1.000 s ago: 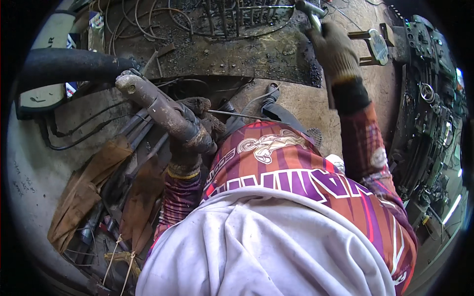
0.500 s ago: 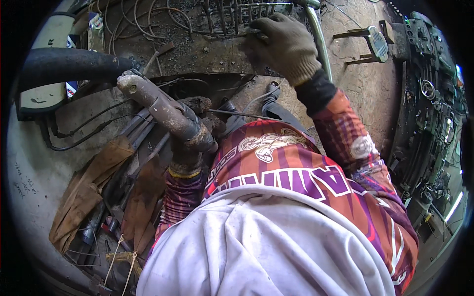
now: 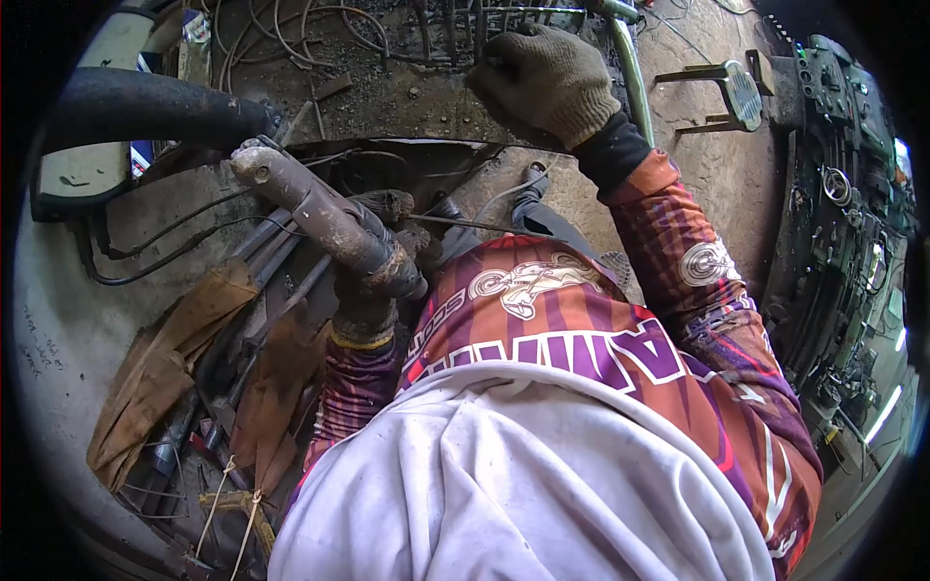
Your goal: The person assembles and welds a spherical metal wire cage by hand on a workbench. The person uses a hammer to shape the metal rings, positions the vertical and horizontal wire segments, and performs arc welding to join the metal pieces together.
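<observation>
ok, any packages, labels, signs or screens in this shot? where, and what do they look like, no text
Pale flat panel: upper left, under the thick black hose; rounded, cream with a dark rim.
Small label or packet: top left among the wires; white with colour patches, too blurred to tell which.
Handwritten marks: left, on the pale concrete; faint and dark.
No screens to be seen.

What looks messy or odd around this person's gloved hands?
Loose wires lie tangled over the dirty floor near the right hand, and torn brown scraps are heaped beside the rusty pipe-like tool in the left hand.
</observation>
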The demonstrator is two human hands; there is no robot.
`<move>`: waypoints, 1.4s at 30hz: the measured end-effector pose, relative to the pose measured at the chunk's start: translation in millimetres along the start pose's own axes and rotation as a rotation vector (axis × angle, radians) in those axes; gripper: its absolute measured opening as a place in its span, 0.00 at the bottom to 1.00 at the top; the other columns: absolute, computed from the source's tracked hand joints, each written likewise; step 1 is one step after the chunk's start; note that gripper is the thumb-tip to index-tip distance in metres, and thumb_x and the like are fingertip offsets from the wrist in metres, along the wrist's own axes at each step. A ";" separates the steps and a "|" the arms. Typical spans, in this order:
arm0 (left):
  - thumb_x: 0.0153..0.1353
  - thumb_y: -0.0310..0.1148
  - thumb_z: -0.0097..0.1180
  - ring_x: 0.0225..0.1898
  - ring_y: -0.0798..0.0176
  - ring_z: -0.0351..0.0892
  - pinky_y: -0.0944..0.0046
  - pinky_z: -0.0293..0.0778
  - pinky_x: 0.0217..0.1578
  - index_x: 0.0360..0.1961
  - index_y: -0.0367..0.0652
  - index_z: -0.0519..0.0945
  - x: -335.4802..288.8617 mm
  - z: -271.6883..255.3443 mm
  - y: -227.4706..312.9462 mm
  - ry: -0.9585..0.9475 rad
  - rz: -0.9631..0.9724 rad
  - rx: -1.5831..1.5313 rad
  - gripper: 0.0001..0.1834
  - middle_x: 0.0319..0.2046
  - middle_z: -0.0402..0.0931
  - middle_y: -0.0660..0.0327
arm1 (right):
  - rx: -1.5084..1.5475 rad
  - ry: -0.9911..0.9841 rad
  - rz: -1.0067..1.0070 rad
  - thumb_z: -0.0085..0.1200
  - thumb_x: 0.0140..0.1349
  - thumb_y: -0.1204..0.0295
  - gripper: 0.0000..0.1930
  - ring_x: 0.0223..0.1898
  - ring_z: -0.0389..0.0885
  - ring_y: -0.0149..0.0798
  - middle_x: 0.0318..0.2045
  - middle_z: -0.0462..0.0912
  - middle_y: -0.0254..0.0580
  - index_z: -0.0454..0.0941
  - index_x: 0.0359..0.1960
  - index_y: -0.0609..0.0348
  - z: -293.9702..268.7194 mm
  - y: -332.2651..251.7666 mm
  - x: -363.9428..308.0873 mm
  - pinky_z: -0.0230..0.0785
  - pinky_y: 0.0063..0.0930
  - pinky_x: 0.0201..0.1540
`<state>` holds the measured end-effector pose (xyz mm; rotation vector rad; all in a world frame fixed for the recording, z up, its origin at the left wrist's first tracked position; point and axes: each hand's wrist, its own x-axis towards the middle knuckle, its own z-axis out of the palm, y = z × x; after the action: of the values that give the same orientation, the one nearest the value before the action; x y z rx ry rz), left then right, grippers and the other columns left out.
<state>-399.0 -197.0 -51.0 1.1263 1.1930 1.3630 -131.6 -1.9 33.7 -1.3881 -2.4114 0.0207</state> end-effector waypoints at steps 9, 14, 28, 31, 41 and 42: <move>0.68 0.37 0.56 0.24 0.61 0.72 0.57 0.74 0.27 0.50 0.40 0.73 6.1 -0.3 1.0 -0.017 0.130 0.213 0.15 0.27 0.72 0.61 | 0.051 -0.106 0.105 0.59 0.61 0.46 0.20 0.38 0.87 0.53 0.31 0.87 0.47 0.88 0.36 0.49 0.5 0.2 6.6 0.79 0.48 0.42; 0.67 0.36 0.57 0.23 0.61 0.72 0.56 0.73 0.26 0.50 0.40 0.73 9.9 2.7 4.5 -0.045 0.219 0.346 0.15 0.27 0.72 0.61 | 0.021 -0.093 0.073 0.64 0.59 0.47 0.19 0.33 0.88 0.49 0.31 0.88 0.43 0.88 0.40 0.47 4.5 2.5 6.8 0.80 0.43 0.38; 0.50 0.26 0.70 0.40 0.60 0.76 0.59 0.77 0.43 0.54 0.35 0.71 10.9 8.2 19.5 0.023 -0.235 -0.188 0.30 0.44 0.76 0.57 | 0.517 -0.710 0.126 0.64 0.64 0.60 0.25 0.47 0.86 0.38 0.47 0.87 0.50 0.80 0.60 0.61 -22.4 25.1 37.0 0.78 0.32 0.53; 0.50 0.26 0.70 0.40 0.61 0.76 0.60 0.77 0.42 0.55 0.35 0.71 11.6 16.4 31.3 0.076 -0.417 -0.469 0.30 0.44 0.75 0.57 | 0.677 -0.665 0.080 0.65 0.63 0.59 0.27 0.50 0.84 0.37 0.53 0.84 0.51 0.79 0.61 0.59 -20.9 36.8 26.6 0.76 0.31 0.55; 0.67 0.35 0.60 0.33 0.63 0.78 0.62 0.78 0.36 0.56 0.36 0.71 2.8 10.9 26.6 -0.189 -0.112 -0.119 0.21 0.36 0.77 0.60 | 0.126 -0.126 0.493 0.67 0.57 0.49 0.37 0.50 0.85 0.49 0.49 0.85 0.56 0.74 0.63 0.59 -84.2 72.8 -59.2 0.77 0.41 0.55; 0.65 0.34 0.61 0.33 0.63 0.78 0.63 0.78 0.37 0.56 0.36 0.71 0.5 12.5 26.3 -0.185 -0.123 -0.137 0.22 0.37 0.78 0.60 | -0.149 -0.038 0.456 0.67 0.58 0.49 0.39 0.49 0.85 0.52 0.49 0.85 0.55 0.71 0.66 0.59 -81.3 76.7 -66.7 0.77 0.43 0.54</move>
<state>-389.0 -196.7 -23.6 1.0401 1.0039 1.2005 -12.0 -31.5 75.6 -1.9937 -2.1084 -0.0182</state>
